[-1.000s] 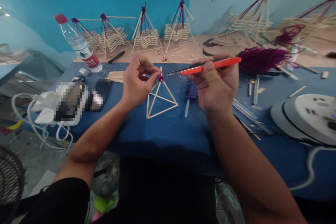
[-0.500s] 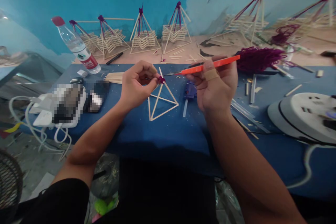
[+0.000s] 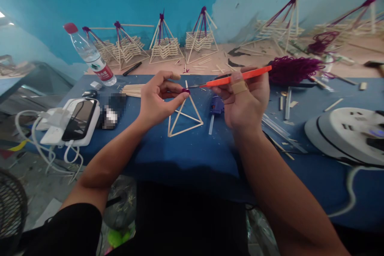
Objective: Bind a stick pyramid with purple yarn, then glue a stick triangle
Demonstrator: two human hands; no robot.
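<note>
Centrally, on the blue cloth-covered table [image 3: 186, 148], the left hand [image 3: 156, 102] pinches the purple yarn knot [image 3: 185, 91] at the apex of a thin wooden-stick pyramid [image 3: 183, 114]. At three o'clock from it, the right hand [image 3: 244, 100] grips orange-handled scissors [image 3: 237, 77], their metal tip pointing at the knot from just beside it.

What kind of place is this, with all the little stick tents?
Probably a small craft workshop. Finished stick pyramids line the back, purple yarn lies on the blue table, and the left hand pinches a new pyramid while the right hand holds orange scissors.
</note>
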